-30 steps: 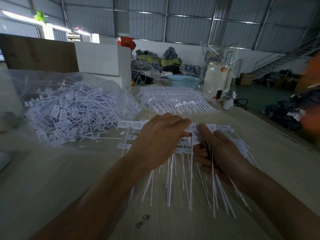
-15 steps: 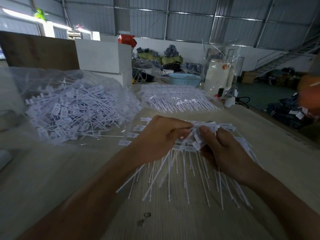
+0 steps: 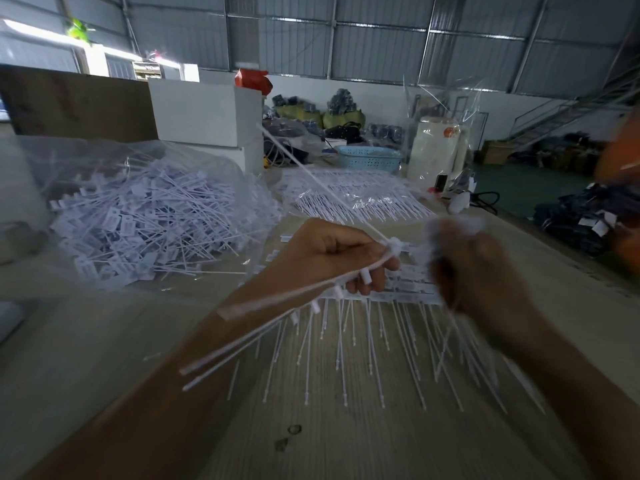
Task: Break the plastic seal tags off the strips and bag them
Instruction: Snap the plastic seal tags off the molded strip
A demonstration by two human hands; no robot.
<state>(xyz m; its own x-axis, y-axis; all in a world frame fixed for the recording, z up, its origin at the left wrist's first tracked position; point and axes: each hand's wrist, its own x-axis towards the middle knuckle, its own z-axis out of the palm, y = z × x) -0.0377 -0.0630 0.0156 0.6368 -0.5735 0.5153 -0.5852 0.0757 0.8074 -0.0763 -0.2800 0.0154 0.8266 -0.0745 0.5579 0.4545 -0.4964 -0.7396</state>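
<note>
A pale wooden worktable (image 3: 104, 358) is stretching across the whole lower view. On its left a large clear plastic bag (image 3: 145, 216) is lying slumped, holding a heap of loose white seal tags, each a flat label head with a thin tail, jumbled in every direction. Farther back, near the middle, a flat clear packet of unbroken strips (image 3: 356, 199) is lying with its tails in neat rows, and behind it a light blue basket (image 3: 369, 156) is sitting.

Just in front of the hands a strip of joined seal tags (image 3: 384, 299) is lying on the table, its label heads forming a band and its white tails fanning toward the camera.

The left hand (image 3: 332, 258) is hovering above that strip with fingers curled, pinching a small bunch of broken-off tags (image 3: 277, 313). Their heads are sitting at the fingertips; most tails are slanting down and left across the forearm, while one tail is sticking up and away toward the white boxes.

The right hand (image 3: 481, 271) is raised just beside the left, apart from it, fingers curled round a white clump of tag heads at its top. Motion blur is smearing this hand, so how many tags it is holding is impossible to make out. The tails beneath its wrist are blurred too.
</note>
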